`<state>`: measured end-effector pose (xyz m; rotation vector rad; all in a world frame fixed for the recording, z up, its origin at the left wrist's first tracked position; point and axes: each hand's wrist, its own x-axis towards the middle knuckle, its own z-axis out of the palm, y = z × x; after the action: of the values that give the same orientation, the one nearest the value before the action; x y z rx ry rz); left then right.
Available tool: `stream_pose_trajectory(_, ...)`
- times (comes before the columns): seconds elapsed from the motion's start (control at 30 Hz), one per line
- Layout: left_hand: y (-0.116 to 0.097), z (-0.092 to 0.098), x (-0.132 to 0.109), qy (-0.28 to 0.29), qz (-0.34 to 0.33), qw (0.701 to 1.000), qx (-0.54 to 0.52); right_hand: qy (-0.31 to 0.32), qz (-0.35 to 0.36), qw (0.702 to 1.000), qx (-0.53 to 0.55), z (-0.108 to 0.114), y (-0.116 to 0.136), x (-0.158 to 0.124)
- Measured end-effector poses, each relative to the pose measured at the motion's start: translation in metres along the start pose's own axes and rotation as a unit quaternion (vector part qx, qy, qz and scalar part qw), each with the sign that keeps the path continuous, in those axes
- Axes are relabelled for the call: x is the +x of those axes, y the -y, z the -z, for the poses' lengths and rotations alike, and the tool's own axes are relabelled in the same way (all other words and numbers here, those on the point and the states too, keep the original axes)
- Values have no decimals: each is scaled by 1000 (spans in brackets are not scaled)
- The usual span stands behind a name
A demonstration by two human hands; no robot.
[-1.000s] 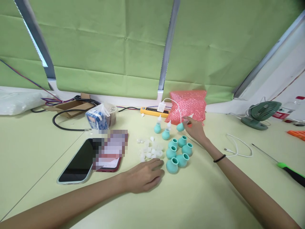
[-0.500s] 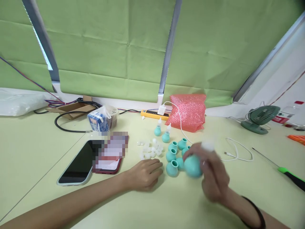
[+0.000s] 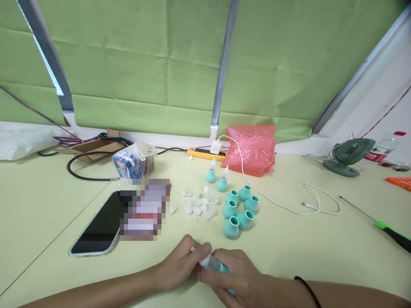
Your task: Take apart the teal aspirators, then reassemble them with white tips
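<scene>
A bulb nasal aspirator (image 3: 212, 263) with a teal bulb and a clear, whitish nozzle lies on its side between my hands, low over the table. My right hand (image 3: 239, 273) is wrapped round the bulb and hides most of it. With thumb and fingers, my left hand (image 3: 183, 264) pinches the nozzle end. Beyond them several loose teal bulbs (image 3: 231, 227) stand with their open necks up. Left of these lies a scatter of small clear and white plastic nozzle parts (image 3: 196, 203). Two aspirators with nozzles fitted (image 3: 222, 184) stand upright farther back.
Two phones, one dark-screened (image 3: 99, 226) and one blurred out (image 3: 146, 209), lie at left. Behind are a wrapped package (image 3: 130, 164), a yellow power strip (image 3: 205, 154) and pink bubble wrap (image 3: 252, 149). A white cable (image 3: 279, 205), screwdriver (image 3: 380, 224) and green fan (image 3: 348, 156) are at right.
My right hand has brought the teal bulb left and nearer to me. My left hand has come back from beside the small clear parts and now grips the nozzle end.
</scene>
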<state>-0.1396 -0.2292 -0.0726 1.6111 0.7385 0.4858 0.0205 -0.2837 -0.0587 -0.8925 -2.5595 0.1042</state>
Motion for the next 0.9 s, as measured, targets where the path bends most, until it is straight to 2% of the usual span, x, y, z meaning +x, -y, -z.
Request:
stream_pose_trajectory(0.07,3,-1,3,-16,63,995,-75,-15,5,1000,11,0,-1,-1)
stream_pose_trajectory(0.1,4,0,4,-7,76,992,-104,-21,13,1000,9,0,-1,-1)
stream_pose_trajectory(0.17,5,2,6,0,67,989,-132,-25,35,999,3,-1,-2,-3)
stream_pose_trajectory(0.2,5,4,7,-19,49,991,-124,-25,43,999,2,-1,-2,-3)
stream_pose_trajectory(0.27,4,9,9,-88,-8,995,-54,-27,46,998,12,0,-3,-4)
stream_pose_trajectory(0.33,5,16,12,-140,-71,985,68,-29,38,999,24,0,-3,-3)
stream_pose_trajectory(0.43,12,26,18,-171,-136,940,263,-25,28,999,28,0,-3,-2)
stream_pose_trajectory(0.5,18,29,22,-180,-154,908,345,-25,8,999,37,-2,-3,-2)
stream_pose_trajectory(0.6,24,30,24,-182,-160,887,392,-37,-30,998,49,-6,-5,-4)
stream_pose_trajectory(0.73,18,29,18,-170,-177,893,378,-26,-48,998,44,-11,-8,-8)
stream_pose_trajectory(0.83,10,31,12,-119,-198,913,337,-9,-60,997,50,-10,-7,-8)
stream_pose_trajectory(0.9,6,33,9,-65,-208,921,323,-12,-60,997,49,-9,-7,-6)
